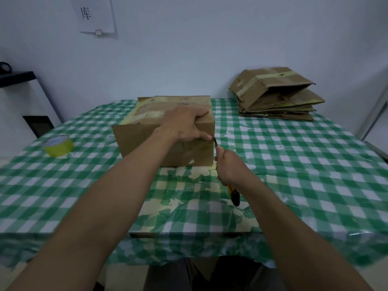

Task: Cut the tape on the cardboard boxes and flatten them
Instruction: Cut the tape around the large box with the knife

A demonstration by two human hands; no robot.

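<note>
So that it cannot slide on the worktop, the cardboard box is gripped at its edge by the left hand, and the knife, clamped in the right hand, is set just beside the left thumb.

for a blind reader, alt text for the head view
A person's left hand grips a cardboard box while the right hand holds a utility knife at its right edge, on a green checked table; flattened boxes lie behind.

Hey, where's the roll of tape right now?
In the head view, the roll of yellow-green tape sits on the green checked tablecloth at the left, apart from the cardboard box that the left hand holds.
</note>
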